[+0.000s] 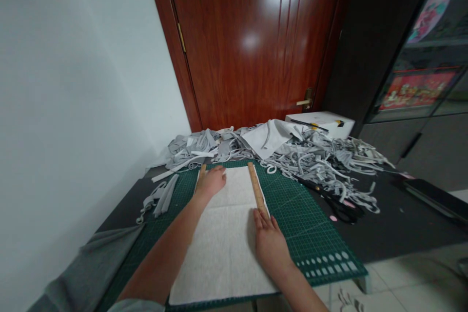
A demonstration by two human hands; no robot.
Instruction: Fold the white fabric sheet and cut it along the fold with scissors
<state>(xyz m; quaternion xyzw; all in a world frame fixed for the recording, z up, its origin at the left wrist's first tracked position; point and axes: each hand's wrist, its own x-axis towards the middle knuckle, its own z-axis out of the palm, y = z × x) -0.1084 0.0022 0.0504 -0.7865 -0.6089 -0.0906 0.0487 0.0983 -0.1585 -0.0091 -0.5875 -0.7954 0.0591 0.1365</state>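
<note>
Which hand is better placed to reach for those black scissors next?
Probably the right hand: it rests on the right-hand wooden ruler, nearer the black scissors. The left hand lies across the off-white fabric, near its far left corner.

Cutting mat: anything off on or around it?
Mostly clutter: tangled fabric scraps heap along the far side of the cutting mat, a few loose strips lie by its left edge, and the black scissors sit right against the heap, easy to lose. The white cloth looks fairly flat, no visible damage.
</note>
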